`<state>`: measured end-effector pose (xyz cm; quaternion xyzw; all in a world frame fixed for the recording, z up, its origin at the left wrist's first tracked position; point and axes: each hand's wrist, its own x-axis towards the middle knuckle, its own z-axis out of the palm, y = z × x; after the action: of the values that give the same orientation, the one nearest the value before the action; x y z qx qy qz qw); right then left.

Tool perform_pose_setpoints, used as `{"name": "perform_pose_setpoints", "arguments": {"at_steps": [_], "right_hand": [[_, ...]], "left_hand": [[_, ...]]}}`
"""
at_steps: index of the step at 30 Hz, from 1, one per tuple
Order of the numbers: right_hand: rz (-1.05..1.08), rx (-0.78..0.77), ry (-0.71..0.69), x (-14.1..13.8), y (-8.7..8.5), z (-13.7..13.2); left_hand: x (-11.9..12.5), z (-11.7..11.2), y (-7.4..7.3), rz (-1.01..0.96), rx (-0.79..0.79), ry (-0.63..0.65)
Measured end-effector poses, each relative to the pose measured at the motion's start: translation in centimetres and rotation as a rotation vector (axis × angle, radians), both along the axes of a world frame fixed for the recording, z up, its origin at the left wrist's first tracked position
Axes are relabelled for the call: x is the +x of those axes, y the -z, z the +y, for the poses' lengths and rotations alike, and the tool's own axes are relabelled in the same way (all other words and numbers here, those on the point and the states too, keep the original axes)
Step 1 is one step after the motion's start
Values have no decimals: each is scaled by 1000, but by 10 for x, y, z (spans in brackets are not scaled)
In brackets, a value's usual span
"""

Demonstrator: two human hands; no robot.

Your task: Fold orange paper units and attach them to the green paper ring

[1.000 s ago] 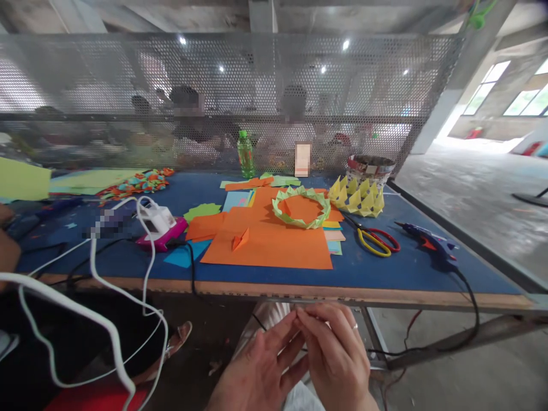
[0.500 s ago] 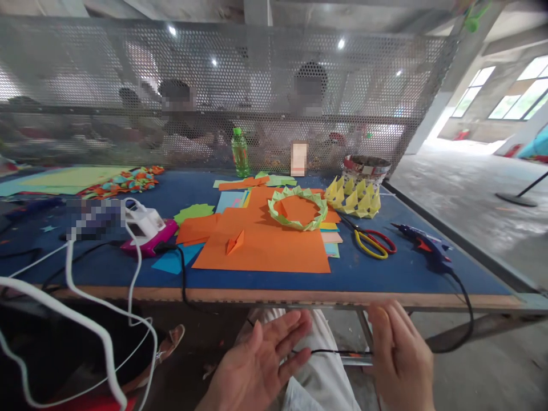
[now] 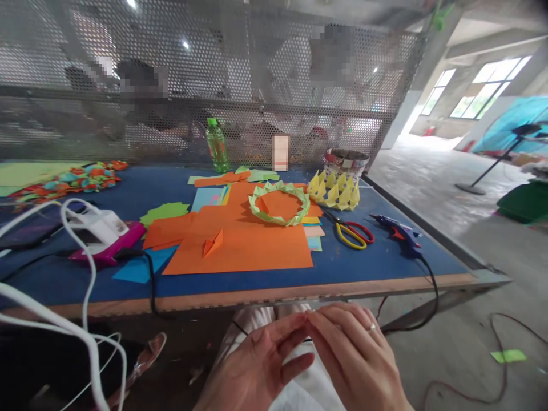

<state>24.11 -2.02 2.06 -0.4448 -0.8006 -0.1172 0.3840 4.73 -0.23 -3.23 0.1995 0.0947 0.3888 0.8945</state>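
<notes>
Over my lap, below the table's front edge, my left hand (image 3: 257, 357) lies palm up with its fingers stretched out. My right hand (image 3: 357, 348), with a ring on one finger, rests its bunched fingertips against the left fingertips. What those right fingers pinch, if anything, is hidden. On the table, large orange paper (image 3: 252, 248) carries a small folded orange paper piece (image 3: 213, 244) and a pale green folded-paper ring (image 3: 279, 218). A yellow folded-paper crown (image 3: 336, 195) stands to the right of the ring.
Scissors (image 3: 351, 235) and a blue glue gun (image 3: 400, 235) lie on the right. A pink power strip (image 3: 107, 251) and white cables (image 3: 85, 337) occupy the left. Behind stand a green bottle (image 3: 217, 148), a woven basket (image 3: 346, 164) and a perforated metal screen (image 3: 248, 85), with people beyond it.
My right hand has moved left from apart to touch my left fingertips. The view has turned right, so the table items appear further left.
</notes>
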Motion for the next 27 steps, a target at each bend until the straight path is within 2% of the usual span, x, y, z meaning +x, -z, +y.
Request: {"name": "perform_pose_setpoints", "arguments": {"at_steps": [4, 8, 11, 15, 18, 20, 24, 26, 27], "right_hand": [[-78, 25, -60, 0, -4, 13], [-162, -23, -143, 7, -9, 17], [-221, 10, -170, 9, -13, 20], [-256, -41, -206, 8, -9, 29], [-178, -139, -166, 5, -8, 38], [-89, -175, -104, 5, -13, 42], [34, -105, 6, 23, -19, 41], [13, -51, 40, 44, -4, 34], [-4, 0, 54, 58, 10, 29]], "left_hand": [[-1, 3, -1, -17, 6, 20], [-2, 7, -2, -46, 79, 37], [-2, 9, -3, -21, 94, 25], [-5, 11, -1, 40, 76, -6], [-8, 13, 1, -3, 78, 17], [-9, 15, 1, -29, 55, 18], [-10, 17, -5, 31, -40, -54], [-13, 19, -9, 58, -35, -75], [-15, 21, -11, 76, 1, -70]]}}
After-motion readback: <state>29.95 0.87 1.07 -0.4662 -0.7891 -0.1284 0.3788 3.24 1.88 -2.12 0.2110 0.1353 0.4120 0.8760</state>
